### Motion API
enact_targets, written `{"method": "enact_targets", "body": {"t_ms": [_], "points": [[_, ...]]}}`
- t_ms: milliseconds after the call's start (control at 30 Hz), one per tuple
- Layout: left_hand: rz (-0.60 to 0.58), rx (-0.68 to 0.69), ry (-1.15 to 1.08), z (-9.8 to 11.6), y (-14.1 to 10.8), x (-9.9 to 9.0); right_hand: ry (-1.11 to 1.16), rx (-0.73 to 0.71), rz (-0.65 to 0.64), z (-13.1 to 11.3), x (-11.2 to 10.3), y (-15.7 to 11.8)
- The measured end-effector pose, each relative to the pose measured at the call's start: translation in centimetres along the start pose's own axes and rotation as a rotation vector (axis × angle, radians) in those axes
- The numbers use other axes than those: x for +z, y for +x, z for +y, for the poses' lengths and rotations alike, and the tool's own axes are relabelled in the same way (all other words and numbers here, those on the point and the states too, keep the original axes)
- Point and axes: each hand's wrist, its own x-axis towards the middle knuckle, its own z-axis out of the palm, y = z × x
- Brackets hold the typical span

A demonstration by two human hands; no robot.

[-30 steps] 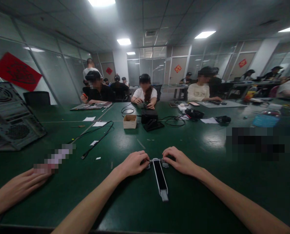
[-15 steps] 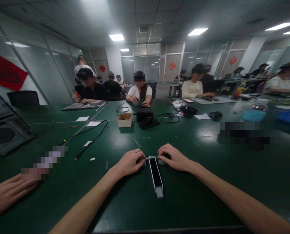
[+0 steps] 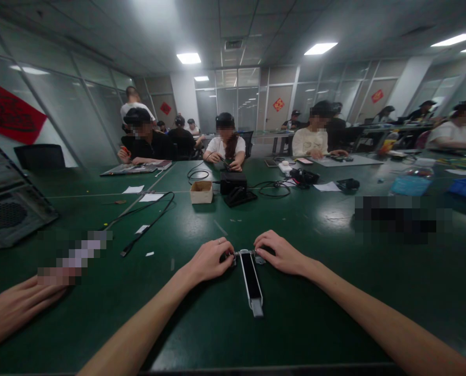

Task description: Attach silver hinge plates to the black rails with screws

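In the head view a slim, long piece with a white rim and black face (image 3: 250, 274) lies on the green tabletop, its grey tip (image 3: 258, 308) towards me. I cannot tell its exact kind. A thin bar crosses its far end. My left hand (image 3: 213, 257) is closed, fingertips pinching a small metal part (image 3: 234, 259) at the bar's left side. Opposite it, my right hand (image 3: 278, 253) has curled fingers on a matching small metal bracket (image 3: 260, 259). The fingers partly cover both metal parts.
Another person's hand (image 3: 25, 303) rests at the left, partly pixelated. Beyond it lies a black cable (image 3: 148, 230). A small cardboard box (image 3: 201, 193) and a black box (image 3: 233, 183) stand ahead. At left is a computer case (image 3: 13, 203); a water bottle (image 3: 410, 183) lies right.
The view has shifted very slightly. Both hands keep their places on the metal parts, and the long piece lies as before.
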Motion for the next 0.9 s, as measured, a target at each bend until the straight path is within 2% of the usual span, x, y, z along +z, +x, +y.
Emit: {"method": "enact_targets", "body": {"t_ms": [500,700,900], "points": [[-0.013,0.012,-0.003,-0.3,0.1,0.1,-0.062,-0.035,0.047,-0.4,-0.5,-0.1],[-0.011,0.02,-0.007,-0.6,0.1,0.4,-0.11,-0.057,0.03,-0.3,-0.8,0.0],[-0.026,0.009,0.015,-0.2,0.1,0.0,-0.313,-0.014,0.212,1.9,-3.4,-0.3]]}}
